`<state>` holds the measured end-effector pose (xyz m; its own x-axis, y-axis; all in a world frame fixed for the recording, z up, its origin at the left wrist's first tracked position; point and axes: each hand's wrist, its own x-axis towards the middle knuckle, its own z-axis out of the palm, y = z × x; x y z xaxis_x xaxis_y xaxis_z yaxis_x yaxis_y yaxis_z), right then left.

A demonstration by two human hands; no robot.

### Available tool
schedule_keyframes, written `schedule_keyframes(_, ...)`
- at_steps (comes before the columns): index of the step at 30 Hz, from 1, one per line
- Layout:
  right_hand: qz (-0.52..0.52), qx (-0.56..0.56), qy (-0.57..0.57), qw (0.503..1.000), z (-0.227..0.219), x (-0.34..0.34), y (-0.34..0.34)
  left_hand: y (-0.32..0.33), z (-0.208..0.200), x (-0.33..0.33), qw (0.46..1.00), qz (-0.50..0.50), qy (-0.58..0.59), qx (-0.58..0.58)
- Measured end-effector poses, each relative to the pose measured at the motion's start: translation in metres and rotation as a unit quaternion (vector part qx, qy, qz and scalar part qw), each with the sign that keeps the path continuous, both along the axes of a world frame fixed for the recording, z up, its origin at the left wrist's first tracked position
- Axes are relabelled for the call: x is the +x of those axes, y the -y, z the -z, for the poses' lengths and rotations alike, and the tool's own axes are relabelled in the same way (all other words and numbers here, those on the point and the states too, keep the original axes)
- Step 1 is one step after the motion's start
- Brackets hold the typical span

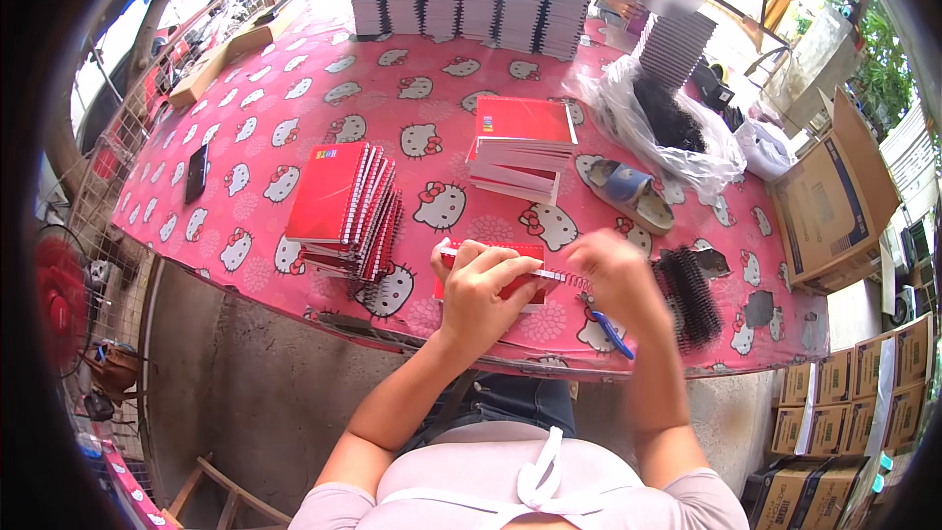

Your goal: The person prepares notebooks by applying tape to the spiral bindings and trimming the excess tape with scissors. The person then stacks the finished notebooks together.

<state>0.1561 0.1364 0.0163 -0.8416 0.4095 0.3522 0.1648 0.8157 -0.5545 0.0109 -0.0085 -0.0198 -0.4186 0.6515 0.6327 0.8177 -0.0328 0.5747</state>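
My left hand [486, 285] grips a small red notebook [525, 253] at the table's near edge, fingers over its cover and thumb along its near side. A red spiral coil [577, 282] sticks out from the notebook's right end. Beside that coil is my right hand [623, 275], smeared by motion, so whether its fingers pinch the coil is unclear. Blue-handled pliers [612, 334] lie just below it. To the left stand stacked red spiral notebooks [339, 196]; farther back is a stack of red-covered pads [525, 132] with no coil showing.
Dark coils [689, 299] lie in a bundle at the right, near a blue slipper [628, 191]. A plastic bag [613, 103] holds more black coils. Tall paper stacks [471, 0] line the back. A phone [196, 174] rests at left; an open carton [834, 196] stands right. Someone is across the table.
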Motion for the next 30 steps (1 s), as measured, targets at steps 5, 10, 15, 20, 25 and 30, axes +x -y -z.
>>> schedule_keyframes(5,0.312,0.157,0.148,0.925,0.047,0.023,-0.129,-0.009,-0.002,0.003,1.0,-0.006,-0.007,0.018)
schedule_keyframes(10,0.364,0.097,0.096,0.921,0.064,0.028,-0.142,-0.007,-0.002,-0.002,1.0,0.013,-0.006,-0.002)
schedule_keyframes(15,0.279,0.015,-0.028,0.96,0.037,0.019,-0.092,-0.008,0.002,-0.002,1.0,0.017,-0.005,-0.011)
schedule_keyframes(20,0.155,0.027,0.185,0.97,0.049,0.02,-0.083,-0.007,0.003,-0.002,0.999,0.043,0.015,-0.002)
schedule_keyframes(25,0.209,0.139,0.18,0.951,0.055,0.013,-0.067,-0.01,-0.002,0.0,1.0,0.023,-0.004,-0.014)
schedule_keyframes(30,0.116,-0.134,-0.045,0.983,0.029,0.021,-0.064,-0.008,-0.001,-0.001,1.0,0.018,0.013,-0.002)
